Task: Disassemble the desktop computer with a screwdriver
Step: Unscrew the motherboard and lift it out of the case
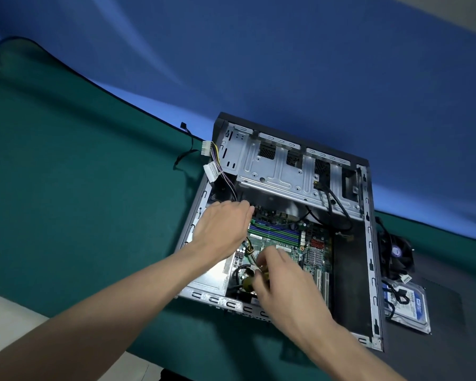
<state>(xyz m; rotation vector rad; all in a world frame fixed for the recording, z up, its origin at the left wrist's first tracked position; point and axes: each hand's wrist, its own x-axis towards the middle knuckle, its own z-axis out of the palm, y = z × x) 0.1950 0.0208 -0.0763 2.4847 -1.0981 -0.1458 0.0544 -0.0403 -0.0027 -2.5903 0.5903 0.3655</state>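
Note:
The desktop computer case [349, 273] lies open on its side on a green mat. Inside it sits the green motherboard [289, 237] with blue and green memory slots. My left hand [223, 226] reaches into the case's upper left corner near the cables; its fingertips are hidden, so what they touch is unclear. My right hand [283, 276] grips a yellowish screwdriver handle [249, 281] over the lower part of the board. The screwdriver's tip is hidden by my hand.
White power connectors [208, 158] on coloured wires hang out over the case's left wall. A removed fan [397, 253] and a blue-labelled hard drive [408, 306] lie on a dark panel right of the case. A silver drive cage [294, 169] fills the case's far end.

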